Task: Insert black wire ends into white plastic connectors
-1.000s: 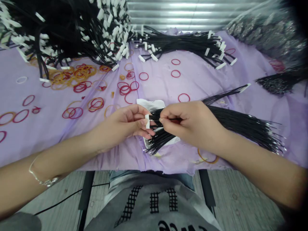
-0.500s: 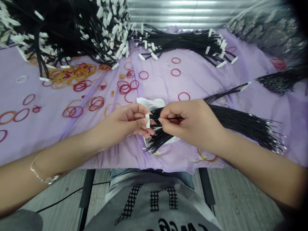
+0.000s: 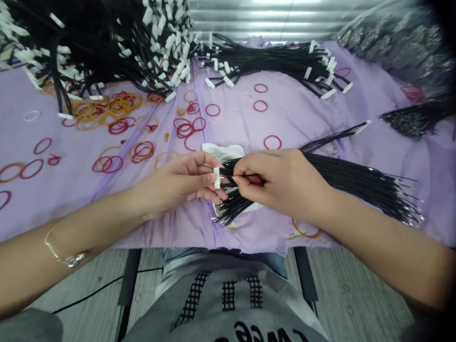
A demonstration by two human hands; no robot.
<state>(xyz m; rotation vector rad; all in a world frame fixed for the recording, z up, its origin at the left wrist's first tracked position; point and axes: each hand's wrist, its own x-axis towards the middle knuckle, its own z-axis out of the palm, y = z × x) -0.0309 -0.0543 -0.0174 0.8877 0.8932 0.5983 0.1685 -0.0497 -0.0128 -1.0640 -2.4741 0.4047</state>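
At the upper left of the purple cloth (image 3: 235, 126), a large pile of black cables (image 3: 96, 42) lies with white connectors at the visible cable ends; just below it, orange and red rubber bands (image 3: 114, 109) form a loose heap, with further bands scattered toward the left edge and the centre; a silver bracelet (image 3: 73, 260) encircles the left wrist; the left hand (image 3: 188, 180) is closed in a pinch on a small white connector (image 3: 217, 178), which stands upright between thumb and fingers above the near part of the cloth; black wires extend from the connector toward the right; the right hand (image 3: 276, 175) is closed, thumb against forefinger, on a thin black wire (image 3: 231, 177) just beside the connector; the two hands are near each other but apart; whether the wire tip is seated in the connector cannot be told at this size; beneath the hands, a white sheet (image 3: 223, 151) lies under one end of a bundle of loose black wires (image 3: 359, 183), which passes below the right hand and fans out to the right; beyond it, a bundle of connectorised cables (image 3: 270, 61) lies across the cloth; at the upper right rests a clear plastic bag (image 3: 395, 50).
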